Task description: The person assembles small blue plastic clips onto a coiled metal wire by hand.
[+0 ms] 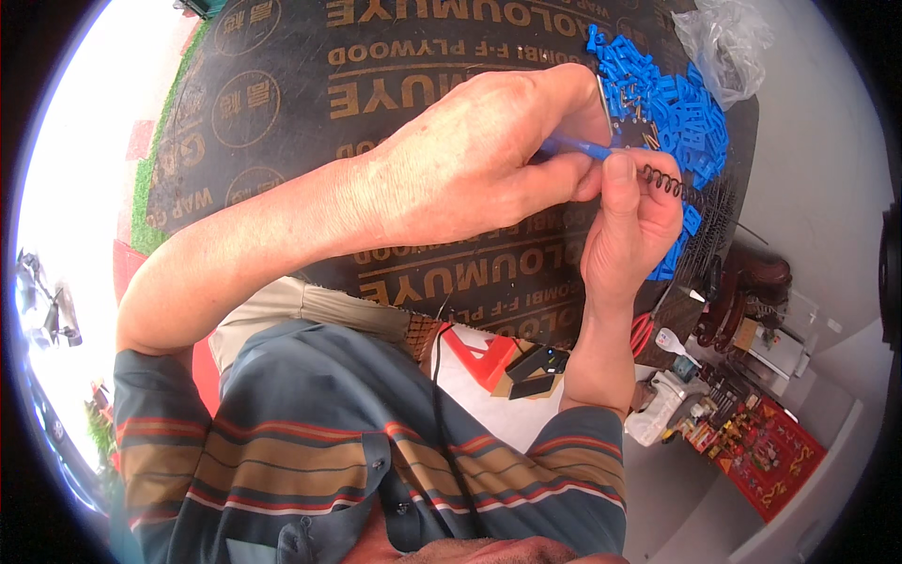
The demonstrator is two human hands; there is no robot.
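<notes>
Nearest the camera is the person's striped shirt (376,470), with blue, tan and red bands, filling the lower part of the view. Both forearms rise from it toward the far side. The left hand (470,160) reaches across from the left, its fingers (554,179) closed in a pinch on a small blue plastic piece (578,146). The right hand (629,226) comes up from below and meets it, thumb and fingers pressed around a dark coiled spring (662,179) whose end sticks out to the right of the thumb. The blue piece and the spring are held together, just above the far right part of the bench (282,103), a dark board with gold lettering. Just beyond the hands on the bench lies a heap of blue plastic parts (691,117), and a crumpled clear plastic bag (723,42) sits at its far right edge. Below the bench to the right, on the floor, are red-handled scissors (644,334) and a red patterned box (770,456).
</notes>
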